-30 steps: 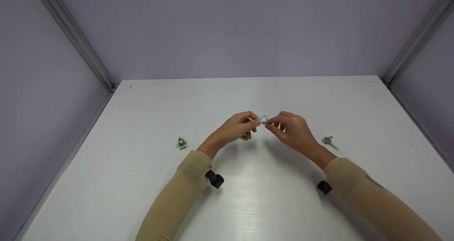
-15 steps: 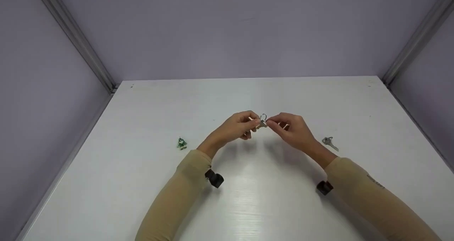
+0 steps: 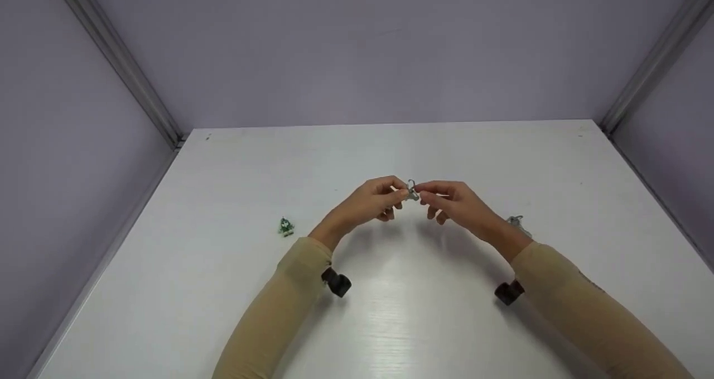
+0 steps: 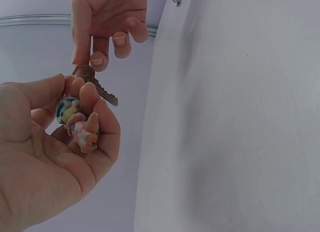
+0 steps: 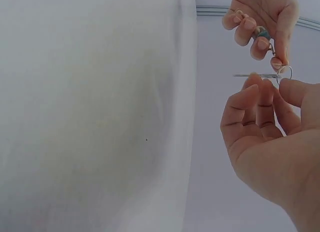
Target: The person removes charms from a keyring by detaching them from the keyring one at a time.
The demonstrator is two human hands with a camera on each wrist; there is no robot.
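Since a second ago our right hand [image 3: 457, 203] has rolled over a little, so its forearm now half hides the loose key [image 3: 516, 221] lying on the bench [image 3: 390, 323] to the right. Both hands hover above the middle of the bench, meeting at a small key ring [image 5: 284, 71]. Our left hand [image 3: 371, 200] pinches the ring's chain between thumb and forefinger, its other fingers [image 4: 92, 127] curled round a colourful charm [image 4: 75, 119]. Right thumb and forefinger are closed on the ring and the key [image 4: 97, 87] hanging at it — the remaining fingers hang loose. Well to the left on the bench sits a small green figure [image 3: 286, 226].
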